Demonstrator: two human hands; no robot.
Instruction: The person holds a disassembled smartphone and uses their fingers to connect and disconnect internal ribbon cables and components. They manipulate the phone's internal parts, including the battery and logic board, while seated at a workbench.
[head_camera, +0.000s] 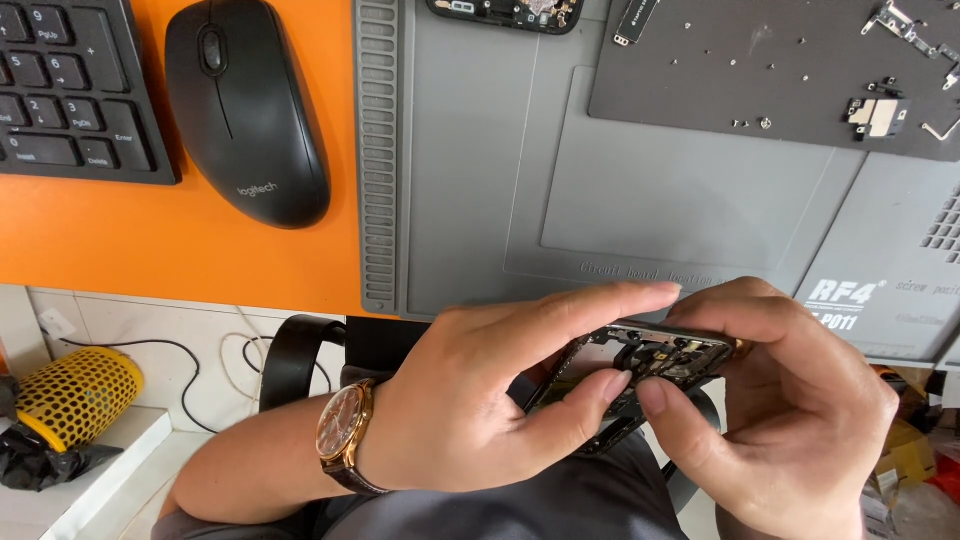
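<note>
phone frame | left hand, right hand grip both ends | off mat edge

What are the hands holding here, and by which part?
Both the left hand and the right hand hold an opened phone frame by its edges, thumbs pressed on its exposed inside.

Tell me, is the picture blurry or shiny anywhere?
In the head view, daylight is soft and even; the black mouse shows a faint sheen on top. The left hand and right hand are sharp, and so is the opened phone frame they hold. The grey repair mat looks matte, without glare. Straight edges bend slightly near the picture's borders.
</note>
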